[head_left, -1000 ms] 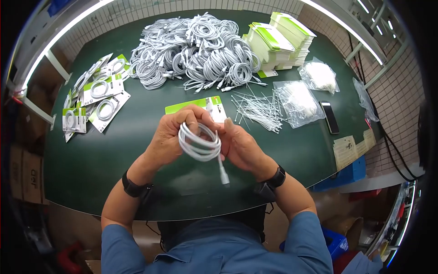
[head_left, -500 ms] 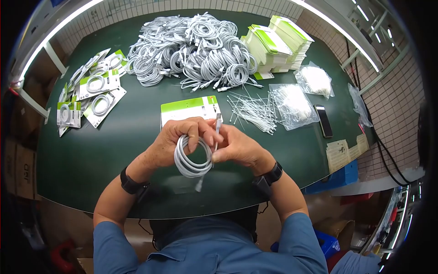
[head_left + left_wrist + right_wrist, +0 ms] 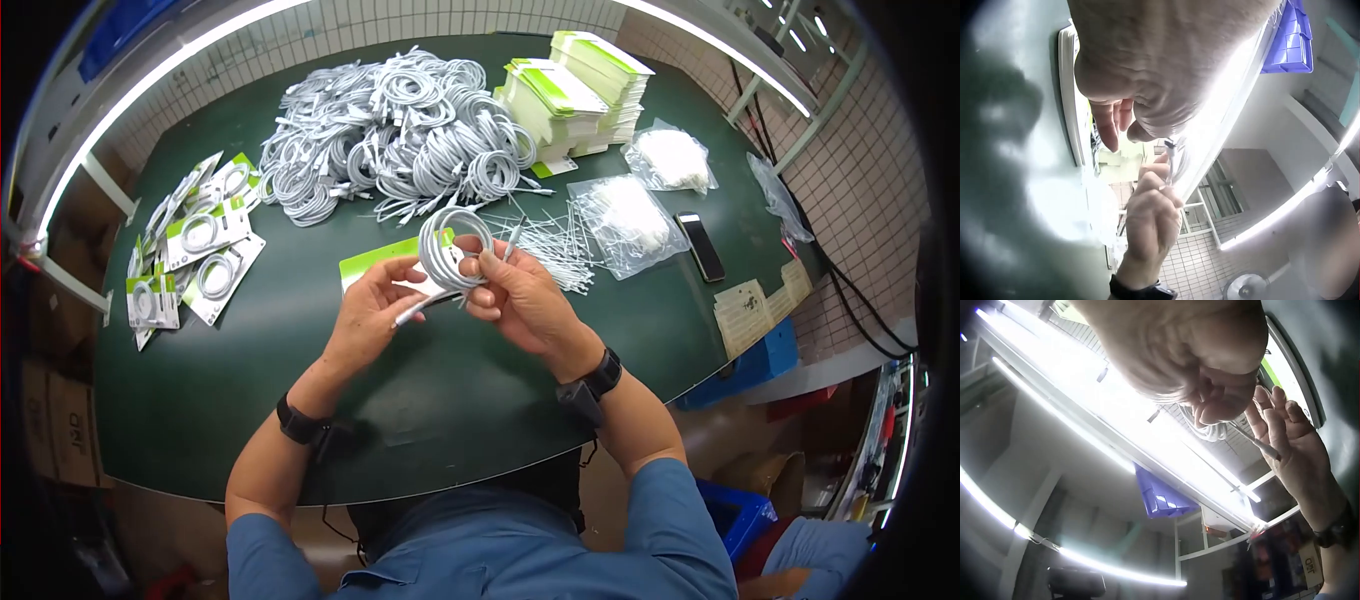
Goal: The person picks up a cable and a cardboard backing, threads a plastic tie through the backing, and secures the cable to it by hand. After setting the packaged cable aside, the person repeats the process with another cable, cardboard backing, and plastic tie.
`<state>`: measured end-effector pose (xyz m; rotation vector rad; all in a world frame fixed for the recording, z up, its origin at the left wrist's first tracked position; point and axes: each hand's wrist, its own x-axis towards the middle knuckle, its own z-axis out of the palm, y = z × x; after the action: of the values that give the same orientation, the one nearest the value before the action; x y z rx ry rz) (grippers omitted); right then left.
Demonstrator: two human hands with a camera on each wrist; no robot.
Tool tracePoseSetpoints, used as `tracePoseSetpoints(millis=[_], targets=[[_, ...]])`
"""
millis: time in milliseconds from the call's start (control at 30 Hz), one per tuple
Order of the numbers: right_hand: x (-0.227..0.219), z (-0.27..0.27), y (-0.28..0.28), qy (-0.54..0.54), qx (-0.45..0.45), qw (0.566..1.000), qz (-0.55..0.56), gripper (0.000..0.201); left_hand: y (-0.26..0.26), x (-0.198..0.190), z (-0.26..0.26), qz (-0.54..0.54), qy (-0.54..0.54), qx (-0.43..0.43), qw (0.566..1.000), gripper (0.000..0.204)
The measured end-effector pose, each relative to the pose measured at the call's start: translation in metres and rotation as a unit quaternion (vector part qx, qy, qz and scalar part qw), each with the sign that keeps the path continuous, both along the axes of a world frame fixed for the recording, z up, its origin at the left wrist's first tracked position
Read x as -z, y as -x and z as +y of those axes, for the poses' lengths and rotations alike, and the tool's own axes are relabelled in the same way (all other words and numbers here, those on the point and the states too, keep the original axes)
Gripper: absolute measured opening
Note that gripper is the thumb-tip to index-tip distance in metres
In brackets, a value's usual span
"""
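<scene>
In the head view a coiled white cable (image 3: pixel 431 258) is held up over the table. My right hand (image 3: pixel 532 308) grips it, thumb and fingers pinching the lower right of the loops. One plug end (image 3: pixel 515 236) sticks up above that hand. The other end (image 3: pixel 409 312) points toward my left hand (image 3: pixel 365 318), whose fingers are parted beside the coil. In the right wrist view, that connector (image 3: pixel 1268 450) lies over the left thumb and palm, with the fingers loosely extended. Behind the hands a green and white card (image 3: pixel 372 262) lies partly covered on the table.
A large heap of coiled cables (image 3: pixel 400 130) lies at the back, with stacks of cards (image 3: pixel 553 115) to its right. Loose white zip ties (image 3: pixel 560 250), bagged ties (image 3: pixel 628 228) and a phone (image 3: pixel 700 247) are on the right. Carded cables (image 3: pixel 200 235) are piled at left.
The coil has gone from my left hand into my right and been raised, its loops now standing above the fingers. My left hand has let go of the loops and drawn slightly left.
</scene>
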<state>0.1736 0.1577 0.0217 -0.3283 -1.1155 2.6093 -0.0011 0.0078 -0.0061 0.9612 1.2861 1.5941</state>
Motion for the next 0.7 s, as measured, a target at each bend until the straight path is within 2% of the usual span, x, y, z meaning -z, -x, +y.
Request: tracePoseSetpoints(millis=[100, 200, 233, 267, 333, 367, 467, 500, 600, 700], targets=[[0.006, -0.001, 0.002, 0.068, 0.062, 0.994, 0.051, 0.037, -0.015, -0.002, -0.008, -0.010, 0.063, 0.043, 0.997, 0.051], [0.008, -0.003, 0.003, 0.053, 0.078, 0.994, 0.050, 0.038, -0.046, -0.013, -0.006, -0.202, 0.012, 0.021, 0.979, 0.048], [0.009, -0.005, 0.003, 0.044, 0.081, 0.995, 0.045, 0.039, -0.049, -0.014, -0.005, -0.201, 0.015, 0.021, 0.979, 0.048], [0.010, -0.007, 0.004, 0.046, 0.080, 0.995, 0.046, 0.039, -0.050, -0.013, -0.005, -0.205, 0.003, -0.012, 0.979, 0.047], [0.016, -0.016, 0.005, -0.046, 0.026, 0.999, -0.012, 0.040, -0.050, -0.013, -0.005, -0.212, -0.022, -0.080, 0.974, 0.046], [0.019, -0.020, 0.006, -0.091, -0.001, 0.995, -0.041, 0.041, -0.048, -0.010, -0.006, -0.212, -0.020, -0.084, 0.973, 0.046], [0.024, -0.027, 0.008, -0.119, -0.011, 0.991, -0.064, 0.042, -0.037, 0.000, -0.010, -0.183, -0.022, -0.170, 0.968, 0.045], [0.024, -0.029, 0.009, -0.136, -0.014, 0.988, -0.076, 0.043, -0.034, 0.000, -0.012, -0.184, -0.022, -0.173, 0.967, 0.045], [0.025, -0.030, 0.009, -0.127, -0.040, 0.987, -0.095, 0.043, -0.028, -0.001, -0.014, -0.219, -0.038, -0.103, 0.970, 0.041], [0.026, -0.023, 0.007, -0.103, -0.067, 0.988, -0.091, 0.042, -0.032, -0.017, -0.016, -0.264, -0.046, -0.089, 0.959, 0.040]])
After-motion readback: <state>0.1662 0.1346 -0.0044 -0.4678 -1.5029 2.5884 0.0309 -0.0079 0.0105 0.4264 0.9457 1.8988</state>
